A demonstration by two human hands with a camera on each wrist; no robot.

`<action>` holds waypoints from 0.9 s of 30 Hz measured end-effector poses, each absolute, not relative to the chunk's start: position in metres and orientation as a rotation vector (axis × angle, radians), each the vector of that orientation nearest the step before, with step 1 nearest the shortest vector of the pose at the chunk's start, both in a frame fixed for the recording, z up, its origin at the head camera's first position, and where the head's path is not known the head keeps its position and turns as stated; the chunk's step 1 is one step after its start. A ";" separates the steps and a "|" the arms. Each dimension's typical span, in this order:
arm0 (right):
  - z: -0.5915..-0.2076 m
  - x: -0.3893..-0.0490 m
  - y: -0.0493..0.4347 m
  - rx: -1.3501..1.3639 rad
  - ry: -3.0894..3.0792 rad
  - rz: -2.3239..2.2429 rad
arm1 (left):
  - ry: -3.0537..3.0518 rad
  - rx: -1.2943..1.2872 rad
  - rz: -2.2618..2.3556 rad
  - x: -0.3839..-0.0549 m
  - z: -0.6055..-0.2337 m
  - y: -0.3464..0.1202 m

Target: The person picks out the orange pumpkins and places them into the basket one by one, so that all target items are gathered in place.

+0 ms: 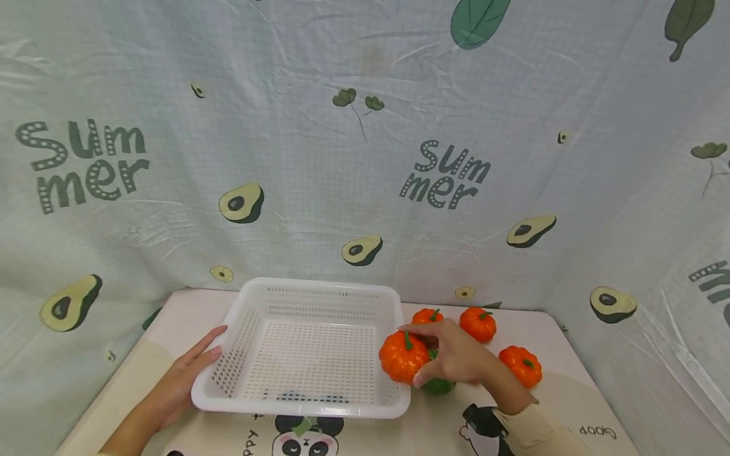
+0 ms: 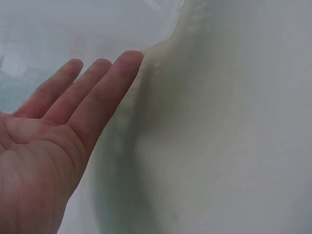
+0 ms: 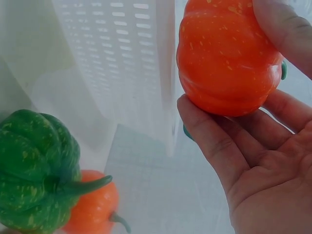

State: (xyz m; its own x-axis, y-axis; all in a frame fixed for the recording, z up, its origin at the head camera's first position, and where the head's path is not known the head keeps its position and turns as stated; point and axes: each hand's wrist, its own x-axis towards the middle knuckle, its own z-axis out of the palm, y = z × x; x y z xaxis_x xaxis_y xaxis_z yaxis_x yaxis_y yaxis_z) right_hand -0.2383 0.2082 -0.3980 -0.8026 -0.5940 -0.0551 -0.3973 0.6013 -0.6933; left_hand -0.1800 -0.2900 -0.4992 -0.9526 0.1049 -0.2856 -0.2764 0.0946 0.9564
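My right hand (image 1: 456, 356) grips an orange toy pumpkin (image 1: 402, 358) between thumb and fingers, at the right rim of a white plastic basket (image 1: 302, 410). In the right wrist view the pumpkin (image 3: 226, 58) shows pale flecks, with the thumb on one side and the fingertips on the other. The left hand (image 1: 177, 386) rests against the basket's left side, its fingers straight; the left wrist view shows this hand (image 2: 63, 117) with fingertips at the basket wall (image 2: 97, 24). The basket's slatted floor shows no pumpkins on it.
Right of the basket lie a green pumpkin (image 1: 439, 385), partly hidden by the right hand, and orange pumpkins: one behind the hand (image 1: 426, 316), one at the back (image 1: 478, 324), one beside the forearm (image 1: 521, 366). A printed cloth wall (image 1: 319, 190) rises behind the table.
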 end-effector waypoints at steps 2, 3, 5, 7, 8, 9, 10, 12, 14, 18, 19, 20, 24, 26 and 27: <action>-0.397 -0.239 0.206 -0.819 2.556 -0.992 | 2.094 -0.170 1.930 -0.180 -0.499 -0.290; -0.396 -0.240 0.205 -0.829 2.557 -0.988 | 2.092 -0.168 1.929 -0.180 -0.499 -0.290; -0.395 -0.240 0.203 -0.846 2.552 -0.980 | 2.086 -0.164 1.934 -0.180 -0.500 -0.291; -0.394 -0.241 0.200 -0.866 2.549 -0.974 | 2.084 -0.163 1.946 -0.180 -0.501 -0.292; -0.394 -0.242 0.198 -0.873 2.543 -0.976 | 2.084 -0.160 1.953 -0.180 -0.501 -0.293; -0.394 -0.242 0.197 -0.882 2.538 -0.981 | 2.084 -0.157 1.956 -0.180 -0.501 -0.293; -0.394 -0.243 0.196 -0.883 2.532 -0.987 | 2.086 -0.155 1.959 -0.180 -0.502 -0.293; -0.394 -0.243 0.194 -0.880 2.527 -0.997 | 2.096 -0.158 1.955 -0.180 -0.502 -0.292; -0.394 -0.245 0.189 -0.879 2.527 -0.992 | 2.102 -0.161 1.942 -0.180 -0.502 -0.292; -0.394 -0.247 0.181 -0.878 2.519 -0.983 | 2.097 -0.152 1.924 -0.181 -0.499 -0.290; -0.394 -0.247 0.180 -0.876 2.520 -0.978 | 2.094 -0.143 1.920 -0.181 -0.499 -0.290; -0.394 -0.248 0.178 -0.877 2.516 -0.979 | 2.092 -0.137 1.920 -0.182 -0.498 -0.289; -0.394 -0.250 0.173 -0.887 2.526 -0.952 | 2.097 -0.146 1.911 -0.182 -0.496 -0.289; -0.394 -0.251 0.169 -0.909 2.518 -0.952 | 2.101 -0.157 1.905 -0.181 -0.496 -0.289; -0.395 -0.252 0.168 -0.918 2.515 -0.953 | 2.101 -0.161 1.905 -0.181 -0.496 -0.289</action>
